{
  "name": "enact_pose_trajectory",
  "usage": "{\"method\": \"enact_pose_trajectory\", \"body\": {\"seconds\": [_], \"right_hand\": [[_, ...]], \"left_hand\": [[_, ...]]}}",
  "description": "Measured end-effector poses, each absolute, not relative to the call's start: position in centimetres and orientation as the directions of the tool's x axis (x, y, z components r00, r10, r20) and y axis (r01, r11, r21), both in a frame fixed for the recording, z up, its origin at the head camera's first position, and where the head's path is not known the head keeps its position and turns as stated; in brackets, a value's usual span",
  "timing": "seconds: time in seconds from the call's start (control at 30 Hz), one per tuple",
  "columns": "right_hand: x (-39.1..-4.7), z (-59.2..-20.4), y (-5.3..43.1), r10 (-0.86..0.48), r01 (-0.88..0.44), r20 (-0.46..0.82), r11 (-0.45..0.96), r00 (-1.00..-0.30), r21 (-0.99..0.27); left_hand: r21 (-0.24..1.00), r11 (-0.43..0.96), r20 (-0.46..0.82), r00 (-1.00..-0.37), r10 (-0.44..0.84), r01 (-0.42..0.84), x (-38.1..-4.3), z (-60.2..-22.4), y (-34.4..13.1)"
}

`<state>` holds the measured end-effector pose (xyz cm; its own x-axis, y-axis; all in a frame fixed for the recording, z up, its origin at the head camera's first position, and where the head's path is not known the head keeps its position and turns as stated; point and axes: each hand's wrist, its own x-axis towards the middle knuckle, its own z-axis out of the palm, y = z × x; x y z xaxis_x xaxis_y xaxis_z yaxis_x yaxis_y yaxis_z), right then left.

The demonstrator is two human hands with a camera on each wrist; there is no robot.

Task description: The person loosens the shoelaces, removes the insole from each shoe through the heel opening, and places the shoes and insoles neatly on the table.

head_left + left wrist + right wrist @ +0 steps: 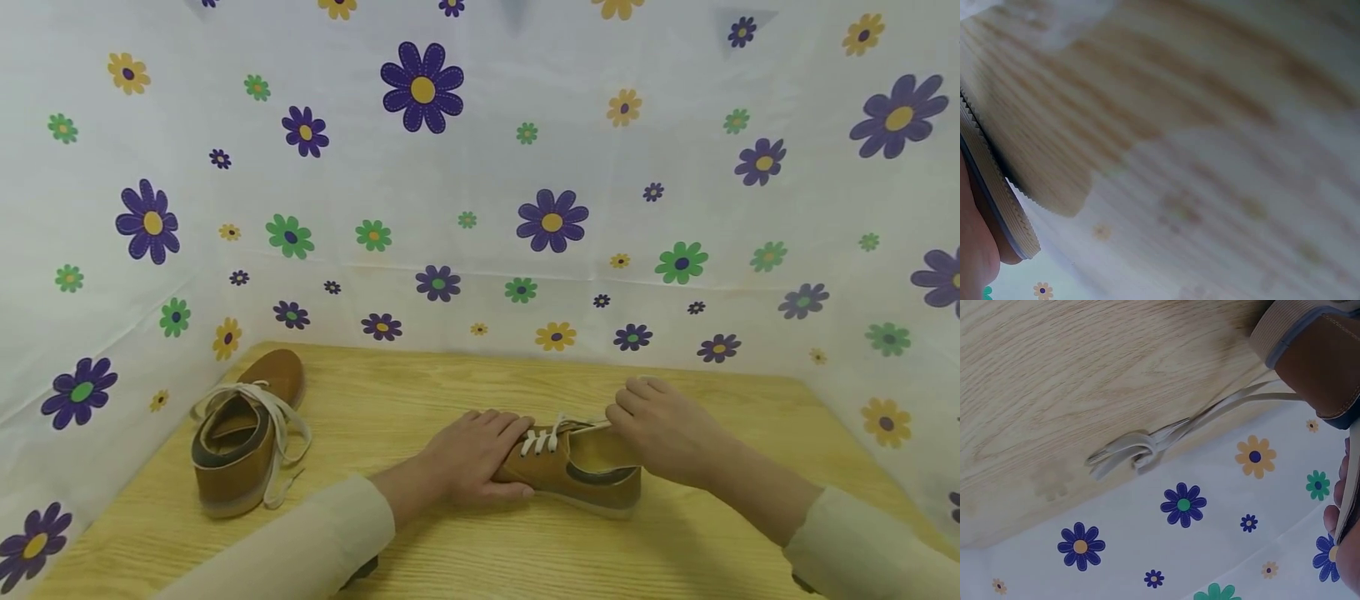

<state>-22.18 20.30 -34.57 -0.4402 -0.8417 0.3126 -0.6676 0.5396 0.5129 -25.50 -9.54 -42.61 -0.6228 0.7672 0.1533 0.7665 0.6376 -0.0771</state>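
A brown low-cut shoe (558, 479) with white laces lies on the wooden table, toe to the left and opening to the right. My left hand (480, 458) grips its toe end, fingers over the top and thumb along the near side. Above the heel, my right hand (660, 433) pinches the end of a thin tan insole (602, 450) that slants up out of the shoe's opening. In the right wrist view, the insole's pale edge (1349, 487) stands between the fingers and thumb, past the dark collar. Loose lace ends (1141, 450) trail on the table behind the shoe.
A second brown shoe (232, 479) stands at the left, toe pointing away, its pale laces (288, 425) loose and hanging over the side. A white flower-print cloth (480, 167) rises behind and on both sides of the wooden table (420, 375).
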Motion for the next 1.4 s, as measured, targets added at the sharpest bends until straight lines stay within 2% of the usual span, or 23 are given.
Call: {"method": "enact_pose_trajectory", "body": {"seconds": [0.33, 0.67, 1.4], "right_hand": [[-22.2, -34.5, 21.6, -0.830, -0.676, 0.330, 0.557, -0.449, 0.482], [-22.4, -34.3, 22.9, -0.832, -0.687, 0.405, 0.547, -0.381, 0.479], [-22.5, -33.9, 25.6, -0.822, -0.664, 0.418, 0.562, -0.385, 0.493]], "left_hand": [[-0.079, 0.636, 0.161, -0.619, 0.768, 0.768, -25.6, -42.7, -9.6], [-0.080, 0.632, 0.168, -0.615, 0.771, 0.771, -25.5, -42.6, -9.6], [-0.090, 0.632, 0.166, -0.614, 0.771, 0.770, -25.5, -42.6, -9.7]]}}
